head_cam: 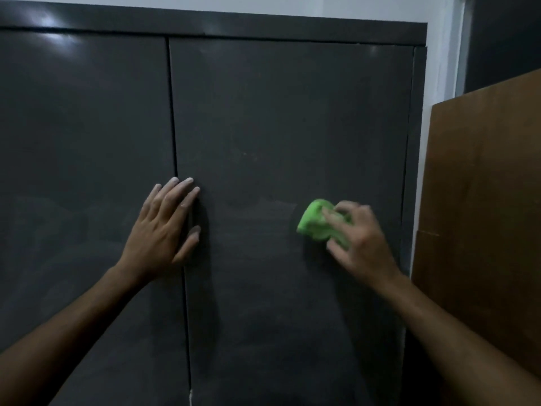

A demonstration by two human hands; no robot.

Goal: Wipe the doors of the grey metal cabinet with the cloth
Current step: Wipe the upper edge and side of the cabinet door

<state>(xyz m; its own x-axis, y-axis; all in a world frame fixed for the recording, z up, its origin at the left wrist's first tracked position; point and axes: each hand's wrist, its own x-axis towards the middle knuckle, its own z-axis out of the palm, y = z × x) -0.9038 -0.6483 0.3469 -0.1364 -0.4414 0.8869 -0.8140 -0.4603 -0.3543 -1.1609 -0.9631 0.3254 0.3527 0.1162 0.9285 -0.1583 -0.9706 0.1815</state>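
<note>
The grey metal cabinet fills most of the view, with its left door point(85, 148) and right door point(281, 118) closed and a dark seam between them. My left hand point(165, 227) lies flat with straight fingers across that seam at mid height. My right hand point(358, 235) grips a bunched bright green cloth point(313, 222) and holds it against the right door, near its right side. The hand and cloth are motion-blurred. A faint smeared band runs across the right door to the left of the cloth.
A brown wooden board point(483, 206) leans upright just right of the cabinet. A white wall strip point(439, 68) shows between them, with a dark panel at the top right. The cabinet's top rail point(234, 24) runs across the upper view.
</note>
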